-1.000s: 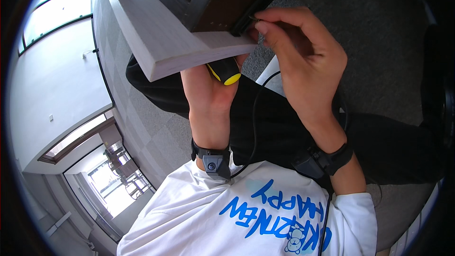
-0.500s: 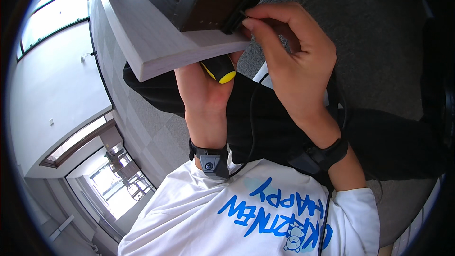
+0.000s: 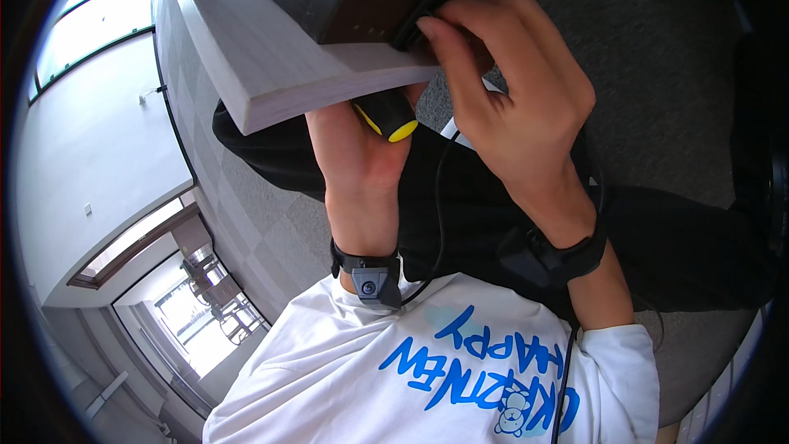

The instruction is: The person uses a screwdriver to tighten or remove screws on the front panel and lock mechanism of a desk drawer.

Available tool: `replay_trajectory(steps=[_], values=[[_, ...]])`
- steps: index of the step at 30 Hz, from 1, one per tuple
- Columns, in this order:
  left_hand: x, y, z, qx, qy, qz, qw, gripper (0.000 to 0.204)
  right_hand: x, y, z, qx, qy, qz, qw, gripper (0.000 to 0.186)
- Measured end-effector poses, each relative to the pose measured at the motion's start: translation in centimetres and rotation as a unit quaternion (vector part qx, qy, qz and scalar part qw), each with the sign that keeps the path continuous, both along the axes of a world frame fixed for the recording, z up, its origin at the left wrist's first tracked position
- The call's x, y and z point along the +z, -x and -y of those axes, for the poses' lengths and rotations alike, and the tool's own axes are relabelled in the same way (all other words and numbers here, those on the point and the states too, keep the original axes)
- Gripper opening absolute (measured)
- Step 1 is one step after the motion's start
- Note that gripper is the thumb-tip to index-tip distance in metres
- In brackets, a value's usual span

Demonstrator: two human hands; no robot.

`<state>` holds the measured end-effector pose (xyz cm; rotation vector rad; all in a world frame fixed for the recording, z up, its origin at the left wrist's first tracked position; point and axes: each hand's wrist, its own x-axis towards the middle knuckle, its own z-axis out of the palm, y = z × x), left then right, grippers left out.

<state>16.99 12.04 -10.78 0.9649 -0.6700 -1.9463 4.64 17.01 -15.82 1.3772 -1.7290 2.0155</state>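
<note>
A pale wood-grain board (image 3: 279,74) fills the upper middle, with a dark drawer-like part (image 3: 357,12) standing against its upper face. Beneath the board's near edge, my left hand (image 3: 353,136) is closed round a tool handle (image 3: 389,117), black with a yellow end. The rest of that tool and most of my left fingers are hidden by the board. My right hand (image 3: 518,74) is at the board's right end, thumb and index finger pinched together beside a black rail (image 3: 411,29) on the dark part. Whatever the pinch holds is too small and covered to make out.
Black bands with small devices (image 3: 370,284) circle both wrists, and a thin black cable (image 3: 439,222) runs from the left one. My legs in black trousers (image 3: 485,222) lie below the board. Grey carpet (image 3: 271,205), a white wall (image 3: 107,140) and a doorway are at the left.
My right hand has shifted slightly up and right, its fingers more curled over the rail. The left hand and tool handle have slid a little right. The board's near edge sits slightly higher.
</note>
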Motion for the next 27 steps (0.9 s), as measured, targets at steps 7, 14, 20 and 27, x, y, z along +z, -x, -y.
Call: replay_trajectory(steps=[7,14,20,27], values=[[0.0,0.4,-0.2,0.016,0.015,0.044,0.999,0.040,-0.2,0.1,0.4,-0.027,-0.006,-0.068,0.997,0.009],[0.1,0.8,-0.3,0.002,0.022,0.007,1.000,0.045,-0.5,0.2,0.7,-0.023,-0.039,-0.052,0.998,0.006],[-0.2,-0.3,0.2,-0.023,-0.017,-0.039,0.999,0.043,-0.2,0.2,0.4,-0.007,-0.055,-0.054,0.997,0.006],[0.4,0.7,-0.3,0.027,0.002,0.057,0.998,0.039,0.2,0.0,0.2,0.001,-0.069,-0.047,0.997,0.007]])
